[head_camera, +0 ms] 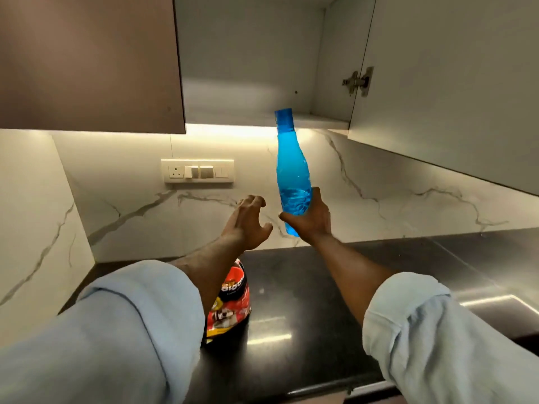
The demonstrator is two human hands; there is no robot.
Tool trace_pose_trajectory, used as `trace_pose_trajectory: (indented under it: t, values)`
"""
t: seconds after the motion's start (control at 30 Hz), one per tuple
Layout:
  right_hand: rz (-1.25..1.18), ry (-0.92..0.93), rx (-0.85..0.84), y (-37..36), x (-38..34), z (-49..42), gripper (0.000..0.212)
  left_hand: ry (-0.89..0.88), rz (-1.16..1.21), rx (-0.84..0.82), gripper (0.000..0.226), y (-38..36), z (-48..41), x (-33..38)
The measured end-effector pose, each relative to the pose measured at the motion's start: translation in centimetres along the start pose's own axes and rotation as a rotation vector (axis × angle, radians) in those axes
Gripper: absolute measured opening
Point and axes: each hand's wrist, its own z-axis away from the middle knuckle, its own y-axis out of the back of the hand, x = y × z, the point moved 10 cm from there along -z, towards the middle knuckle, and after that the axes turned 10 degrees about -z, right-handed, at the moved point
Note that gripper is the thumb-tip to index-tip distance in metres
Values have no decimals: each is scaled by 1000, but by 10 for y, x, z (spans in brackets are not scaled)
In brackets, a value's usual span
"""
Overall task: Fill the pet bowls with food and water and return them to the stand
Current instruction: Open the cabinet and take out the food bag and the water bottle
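Note:
A blue translucent water bottle (290,158) with its cap on is held upright in the air, in front of the open wall cabinet. My right hand (312,221) grips it near the base. To the left of the bottle my left hand (248,224) hovers with its fingers spread and nothing in it, a short gap away. A red and black pet food bag (230,301) stands on the black countertop (306,287) below my left forearm, which partly hides it. No pet bowls or stand are in view.
An open wall cabinet (250,68) shows a bare white shelf, with its door (452,83) swung out at the right. A closed brown cabinet door (87,59) hangs at the left. A switch and socket panel (197,171) sits on the marble backsplash.

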Motion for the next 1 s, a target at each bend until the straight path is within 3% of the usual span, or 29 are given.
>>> trace_pose_trajectory:
  t: [0.73, 1.0]
  values:
    - [-176, -582, -141, -82, 254, 130, 81, 240, 12, -465, 60, -201, 119, -29]
    - [-118, -613, -185, -102, 287, 161, 82, 287, -11, -530, 56, -240, 139, -41]
